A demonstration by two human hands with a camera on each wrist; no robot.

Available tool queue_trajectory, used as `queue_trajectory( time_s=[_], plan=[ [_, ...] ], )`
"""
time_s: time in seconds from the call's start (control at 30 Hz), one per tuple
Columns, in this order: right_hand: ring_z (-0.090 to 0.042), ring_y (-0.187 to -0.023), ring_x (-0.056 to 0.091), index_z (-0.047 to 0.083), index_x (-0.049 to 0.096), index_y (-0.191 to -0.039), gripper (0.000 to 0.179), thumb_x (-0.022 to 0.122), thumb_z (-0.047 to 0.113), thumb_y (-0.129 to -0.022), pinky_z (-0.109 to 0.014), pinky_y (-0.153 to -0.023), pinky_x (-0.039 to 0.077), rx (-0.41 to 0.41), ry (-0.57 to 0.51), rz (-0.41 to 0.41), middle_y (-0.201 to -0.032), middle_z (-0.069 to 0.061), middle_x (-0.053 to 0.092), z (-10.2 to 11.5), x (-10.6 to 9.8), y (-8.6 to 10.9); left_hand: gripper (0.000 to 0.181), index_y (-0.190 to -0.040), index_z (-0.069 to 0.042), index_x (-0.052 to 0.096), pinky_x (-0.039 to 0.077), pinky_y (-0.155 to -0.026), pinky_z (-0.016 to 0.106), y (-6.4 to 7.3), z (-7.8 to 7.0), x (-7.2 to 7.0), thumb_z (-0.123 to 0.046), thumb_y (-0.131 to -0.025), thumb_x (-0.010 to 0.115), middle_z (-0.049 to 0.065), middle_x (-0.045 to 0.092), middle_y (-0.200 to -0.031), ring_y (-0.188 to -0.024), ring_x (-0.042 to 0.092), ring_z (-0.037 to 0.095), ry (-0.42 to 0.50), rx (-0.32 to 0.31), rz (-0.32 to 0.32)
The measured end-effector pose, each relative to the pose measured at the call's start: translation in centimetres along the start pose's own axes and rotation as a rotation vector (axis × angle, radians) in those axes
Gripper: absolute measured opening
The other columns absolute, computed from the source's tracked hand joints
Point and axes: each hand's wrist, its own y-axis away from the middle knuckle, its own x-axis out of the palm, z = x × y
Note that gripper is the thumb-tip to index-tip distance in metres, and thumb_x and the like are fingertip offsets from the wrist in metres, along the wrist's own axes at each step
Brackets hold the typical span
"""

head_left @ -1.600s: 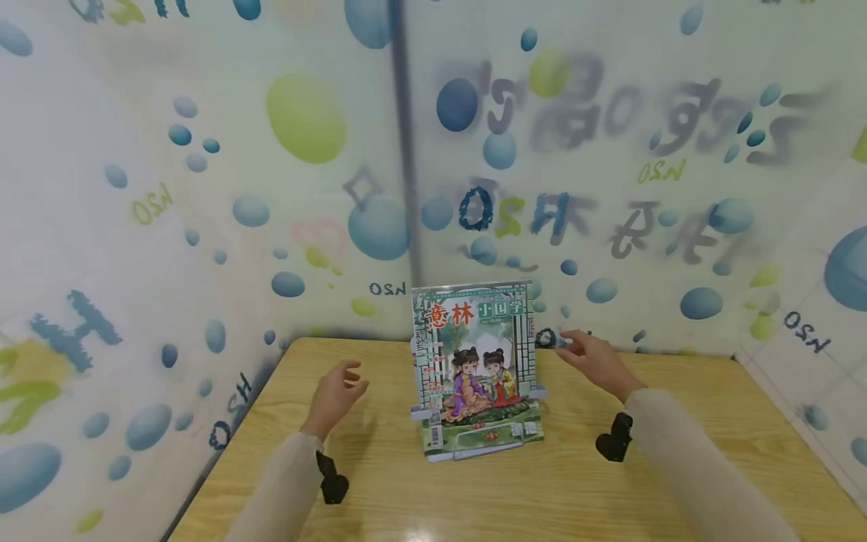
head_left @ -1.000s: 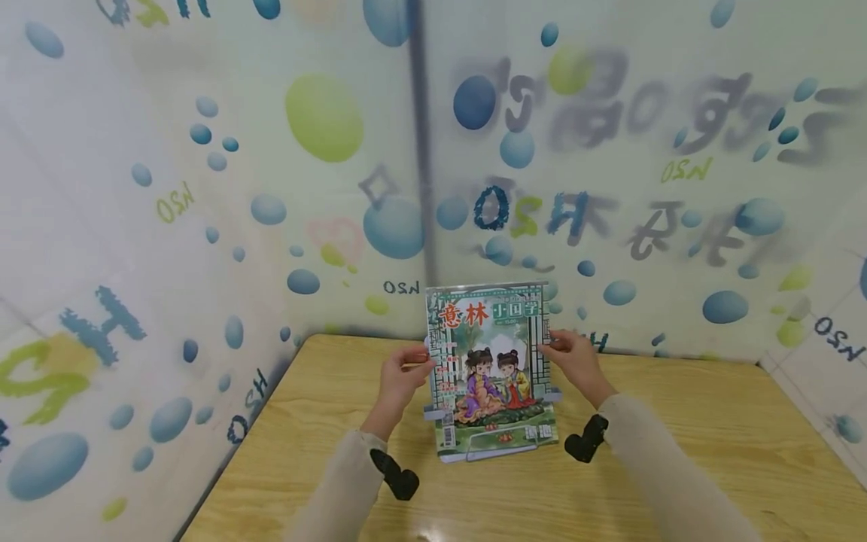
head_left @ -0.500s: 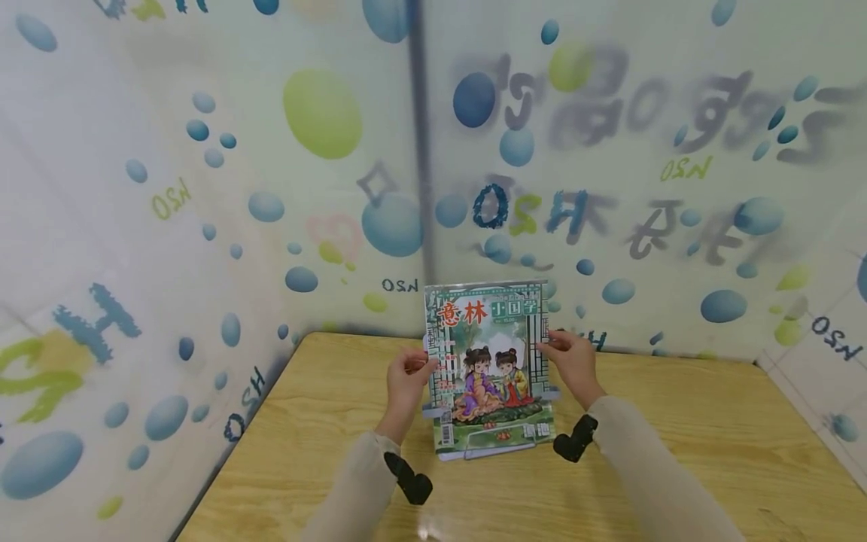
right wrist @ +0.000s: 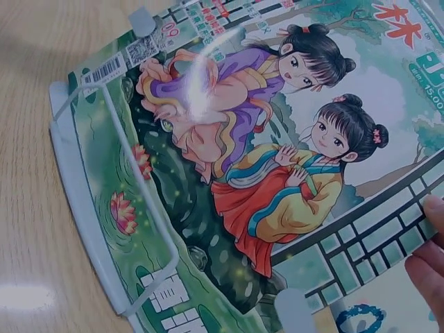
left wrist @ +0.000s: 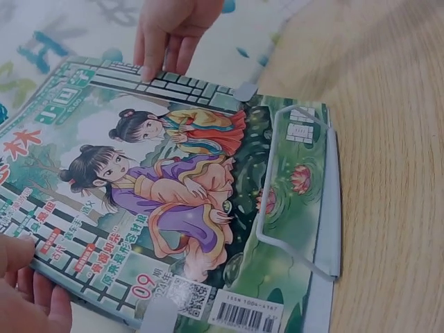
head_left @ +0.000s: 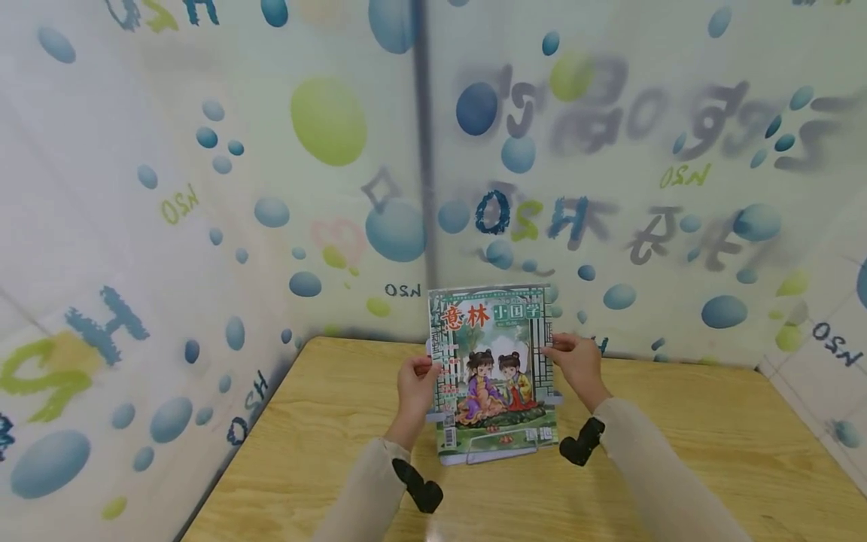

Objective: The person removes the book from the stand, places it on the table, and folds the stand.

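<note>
Around magazine (head_left: 493, 376) edges, hands (head_left: 416, 382) (head_left: 579, 367) seemingly curled

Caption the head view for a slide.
Left hand and right hand grip opposite edges of a magazine propped on a stand.

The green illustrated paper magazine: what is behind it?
Along the bottom edge of the green illustrated paper magazine, a strip of pale grey stand shows; beyond rises a pale, bubble-printed wall. The magazine covers the stand's middle, so its shape there is hidden.
</note>
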Motion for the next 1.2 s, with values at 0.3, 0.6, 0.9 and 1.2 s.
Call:
queue_trajectory(
  time_s=[0.3, 0.6, 0.9, 1.2],
  plan=[
    [-0.016, -0.085, 0.059, -0.010, 0.053, -0.119, 0.035, 0.058, 0.007, -0.089, -0.035, -0.079, 0.050, 0.034, -0.167, 0.077, -0.109, -0.025, 0.056, 1.3, -1.5, -0.1, 0.019, -0.102, 0.009, 0.056, 0.042, -0.068, 0.024, -0.2, -0.8, 0.5, 0.000, -0.086, 0.060, 0.012, 0.053, -0.087, -0.078, 0.049, 0.019, 0.047, 0.067, -0.001],
    [-0.021, -0.084, 0.060, -0.006, 0.055, -0.119, 0.036, 0.061, 0.012, -0.088, -0.034, -0.076, 0.051, -0.027, -0.144, 0.050, -0.109, -0.024, 0.057, 4.0, -2.4, -1.0, 0.018, -0.100, 0.005, 0.059, 0.045, -0.071, 0.024, -1.2, -3.2, 0.2, -0.002, -0.085, 0.063, 0.014, 0.058, -0.095, -0.084, 0.054, 0.021, 0.131, 0.047, -0.023],
    [-0.003, -0.079, 0.056, -0.006, 0.055, -0.118, 0.036, 0.062, 0.011, -0.088, -0.030, -0.077, 0.051, -0.101, -0.157, 0.091, -0.104, -0.018, 0.058, 6.1, -4.0, -0.9, 0.017, -0.098, 0.007, 0.058, 0.047, -0.067, 0.019, -1.2, -4.2, 0.2, 0.004, -0.082, 0.064, 0.012, 0.061, -0.089, -0.075, 0.057, 0.012, 0.290, 0.061, -0.041],
    [-0.003, -0.079, 0.058, -0.005, 0.055, -0.120, 0.038, 0.062, 0.015, -0.088, -0.027, -0.075, 0.051, -0.192, -0.147, 0.102, -0.097, -0.007, 0.059, 7.8, -6.9, -0.2, 0.018, -0.100, 0.003, 0.059, 0.047, -0.062, 0.022, -1.1, -6.0, 0.9, -0.003, -0.084, 0.065, 0.009, 0.062, -0.092, -0.078, 0.058, 0.013, 0.287, 0.038, 0.019]
  ],
)
